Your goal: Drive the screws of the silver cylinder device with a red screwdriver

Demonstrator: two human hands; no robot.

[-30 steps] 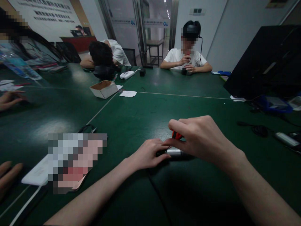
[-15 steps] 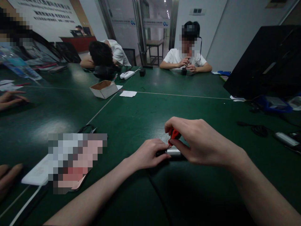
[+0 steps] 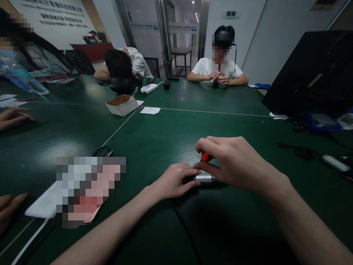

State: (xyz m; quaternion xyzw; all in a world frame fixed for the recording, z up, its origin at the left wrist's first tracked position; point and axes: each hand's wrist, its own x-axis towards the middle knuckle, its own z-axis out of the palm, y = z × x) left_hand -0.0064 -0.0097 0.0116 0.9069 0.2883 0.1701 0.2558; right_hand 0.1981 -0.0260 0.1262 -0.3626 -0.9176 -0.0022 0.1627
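Note:
On the green table (image 3: 154, 141) lies a silver and black cylindrical device (image 3: 204, 179). My left hand (image 3: 176, 180) is closed round its black left end, thumb in front and fingers behind. Above the device, my right hand (image 3: 234, 158) grips a small screwdriver with a red and black handle (image 3: 205, 156). The thin shaft slants down toward the device beside my left fingertips. Whether its tip sits in a screw is hidden. A black cable runs from under my left hand toward the table's near edge.
Left of my arm lie a white device (image 3: 41, 202) and a pink phone-like item (image 3: 95, 213), partly blurred. Farther off stands an open box (image 3: 121, 105). A black monitor (image 3: 311, 70) is at right. Two people sit across the table; another person's hands show at left.
My right hand has risen slightly and turned, with the screwdriver handle now more covered by the fingers. My left hand and the device have stayed put.

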